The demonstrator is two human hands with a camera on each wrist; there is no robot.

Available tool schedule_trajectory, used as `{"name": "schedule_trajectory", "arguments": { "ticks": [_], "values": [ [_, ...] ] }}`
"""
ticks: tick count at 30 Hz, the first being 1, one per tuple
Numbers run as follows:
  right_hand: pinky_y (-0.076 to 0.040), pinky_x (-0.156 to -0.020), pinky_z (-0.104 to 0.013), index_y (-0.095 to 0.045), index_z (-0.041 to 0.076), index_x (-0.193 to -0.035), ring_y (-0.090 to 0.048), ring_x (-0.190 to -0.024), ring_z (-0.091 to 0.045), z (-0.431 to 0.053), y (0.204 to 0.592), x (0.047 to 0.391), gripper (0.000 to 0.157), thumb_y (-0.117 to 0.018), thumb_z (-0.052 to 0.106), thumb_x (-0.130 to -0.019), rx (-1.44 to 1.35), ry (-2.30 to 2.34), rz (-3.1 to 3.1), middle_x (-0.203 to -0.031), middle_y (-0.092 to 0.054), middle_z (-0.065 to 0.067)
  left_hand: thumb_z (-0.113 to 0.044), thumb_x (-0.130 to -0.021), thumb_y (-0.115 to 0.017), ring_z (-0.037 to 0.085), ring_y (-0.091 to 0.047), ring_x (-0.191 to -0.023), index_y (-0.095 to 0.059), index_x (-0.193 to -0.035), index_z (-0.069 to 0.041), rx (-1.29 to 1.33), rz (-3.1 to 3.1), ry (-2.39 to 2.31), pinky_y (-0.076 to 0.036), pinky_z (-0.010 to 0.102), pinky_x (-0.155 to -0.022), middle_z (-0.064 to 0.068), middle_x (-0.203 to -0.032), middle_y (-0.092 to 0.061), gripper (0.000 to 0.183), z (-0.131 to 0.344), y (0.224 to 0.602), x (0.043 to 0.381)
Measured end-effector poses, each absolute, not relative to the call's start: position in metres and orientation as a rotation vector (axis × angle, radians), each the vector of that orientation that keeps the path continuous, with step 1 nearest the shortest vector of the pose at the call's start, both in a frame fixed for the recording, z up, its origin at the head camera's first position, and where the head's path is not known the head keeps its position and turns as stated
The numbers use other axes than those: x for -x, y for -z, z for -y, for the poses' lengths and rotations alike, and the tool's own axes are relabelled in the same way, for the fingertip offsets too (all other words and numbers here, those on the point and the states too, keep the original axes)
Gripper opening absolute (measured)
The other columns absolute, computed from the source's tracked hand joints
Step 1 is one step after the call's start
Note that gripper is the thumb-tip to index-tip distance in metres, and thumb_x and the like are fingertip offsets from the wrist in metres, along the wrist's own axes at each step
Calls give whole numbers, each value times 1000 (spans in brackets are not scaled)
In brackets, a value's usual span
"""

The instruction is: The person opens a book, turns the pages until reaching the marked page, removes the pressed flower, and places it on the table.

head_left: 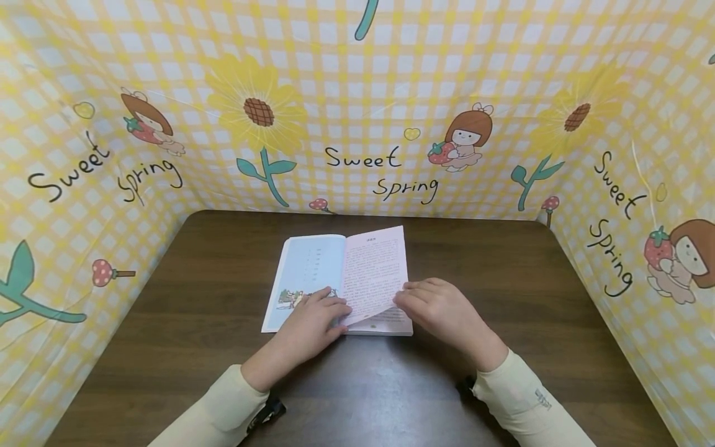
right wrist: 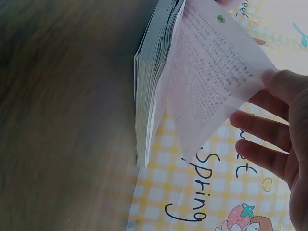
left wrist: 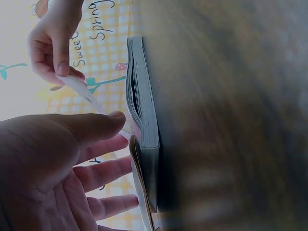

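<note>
An open book [head_left: 313,261] lies on the brown table, with a light-blue left side that bears a small drawing at its foot. My left hand [head_left: 316,318] rests across the lower part of that side near the spine, fingers fairly straight. A pinkish printed page [head_left: 375,267] is lifted off the right-hand stack. Its outer edge is pinched between the thumb and fingers of my right hand [head_left: 441,310]. The right wrist view shows the raised page [right wrist: 216,72] slanting up from the thick page block [right wrist: 151,91] to the thumb.
The dark wooden table [head_left: 201,347] spreads around the book. A yellow checked cloth [head_left: 357,93] printed with sunflowers, figures and words stands as a wall at the back and on both sides. Black straps [head_left: 267,415] sit at the sleeve cuffs.
</note>
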State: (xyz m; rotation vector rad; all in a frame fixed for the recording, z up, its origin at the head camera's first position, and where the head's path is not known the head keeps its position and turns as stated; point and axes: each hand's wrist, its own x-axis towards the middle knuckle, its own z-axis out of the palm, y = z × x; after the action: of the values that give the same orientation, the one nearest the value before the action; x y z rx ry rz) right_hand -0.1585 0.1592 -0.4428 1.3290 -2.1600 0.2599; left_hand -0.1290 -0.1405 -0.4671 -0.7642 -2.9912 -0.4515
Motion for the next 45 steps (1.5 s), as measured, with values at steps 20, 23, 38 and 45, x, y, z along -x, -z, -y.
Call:
{"name": "schedule_trajectory", "arguments": {
  "ticks": [20,23,38,45],
  "values": [
    [-56,-96,-45,-68,8,-127,-70,-114,-27,-164,441,162,34,-71,18,-94,-952,-468,2353,-118,-74,-7,1,-79,-76,46,-17,-153,-3,-165,-25,630,2477,293,-28,73,-112,23,-170,-2,116,140,461,120],
    [-56,-97,-46,-67,8,-127,-69,-115,-28,-164,442,161,35,-71,18,-94,-950,-461,2374,-121,-73,-8,4,-79,-74,45,-5,-156,-13,-165,-28,537,2486,133,-16,78,-113,20,-171,3,110,140,459,119],
    [-55,-98,-46,-71,10,-123,-67,-117,-29,-161,449,165,35,-78,19,-89,-995,-355,2537,-123,-71,-8,-9,-89,-74,45,-50,-136,-55,-146,-12,389,2908,130,-27,76,-110,19,-149,-54,60,143,462,121],
    [-49,-107,-49,-70,9,-126,-63,-126,-32,-162,454,166,39,-78,22,-90,-1056,-313,2624,-131,-68,-12,-4,-100,-57,40,-58,-129,-66,-133,-9,466,3038,216,-45,68,-102,17,-141,-62,35,142,463,121]
  ]
}}
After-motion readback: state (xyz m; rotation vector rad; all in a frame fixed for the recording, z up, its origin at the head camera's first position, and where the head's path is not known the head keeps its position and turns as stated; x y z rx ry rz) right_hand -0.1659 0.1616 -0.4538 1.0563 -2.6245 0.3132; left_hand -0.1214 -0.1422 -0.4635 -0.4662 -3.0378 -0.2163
